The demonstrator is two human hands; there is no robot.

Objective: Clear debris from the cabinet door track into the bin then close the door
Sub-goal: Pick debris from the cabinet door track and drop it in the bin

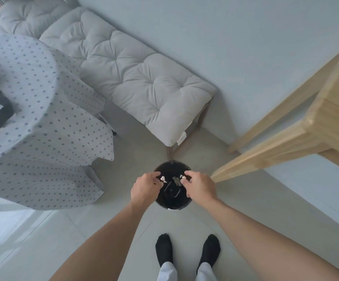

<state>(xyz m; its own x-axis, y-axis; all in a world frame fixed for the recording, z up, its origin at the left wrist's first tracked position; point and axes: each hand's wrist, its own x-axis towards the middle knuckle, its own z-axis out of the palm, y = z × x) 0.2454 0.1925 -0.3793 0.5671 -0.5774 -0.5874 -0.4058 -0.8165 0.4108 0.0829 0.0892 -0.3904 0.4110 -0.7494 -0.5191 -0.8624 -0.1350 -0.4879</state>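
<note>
A round black bin stands on the pale floor just in front of my feet. Both my hands hover over its opening. My left hand pinches small white scraps of debris at its fingertips, above the bin's left side. My right hand pinches another small white scrap above the bin's right side. A pale piece of rubbish lies inside the bin. The cabinet's door and track are out of view.
A grey cushioned bench runs along the wall behind the bin. A round table under a dotted cloth stands at the left. A light wooden cabinet or table juts in from the right, its corner close to my right hand.
</note>
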